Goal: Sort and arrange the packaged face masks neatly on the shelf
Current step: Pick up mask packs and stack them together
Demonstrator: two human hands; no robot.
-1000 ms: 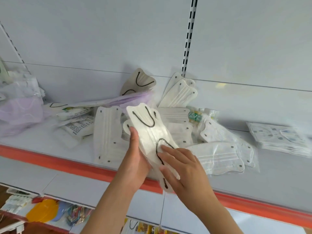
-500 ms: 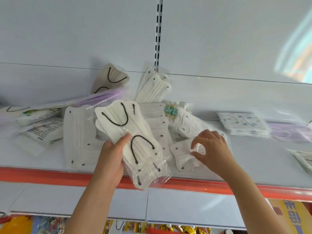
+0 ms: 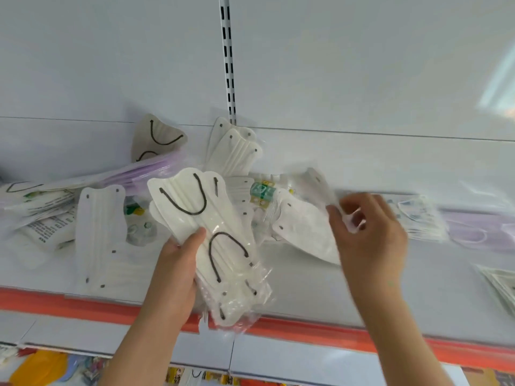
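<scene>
My left hand [image 3: 178,263] grips a stack of clear-packed white masks with black ear loops [image 3: 214,218], held tilted over the front of the white shelf [image 3: 306,296]. My right hand [image 3: 370,235], blurred by motion, pinches the clear wrapper edge of a white mask pack [image 3: 303,232] lying in the middle of the shelf. A jumbled pile lies behind: a flat white mask [image 3: 97,238] at the left, a beige mask with black loops [image 3: 156,140] and white masks [image 3: 234,151] leaning on the back wall, and purple packs [image 3: 145,174].
A printed mask stack [image 3: 418,218] and a purple mask pack [image 3: 473,232] lie to the right, with another pack [image 3: 498,282] at the right edge. An orange strip [image 3: 306,332] runs along the shelf front. A slotted rail [image 3: 227,59] rises behind. Colourful goods [image 3: 41,366] sit below.
My right hand left the held stack, reached right to a white mask pack on the shelf and now lifts its wrapper edge. My left hand keeps the stack.
</scene>
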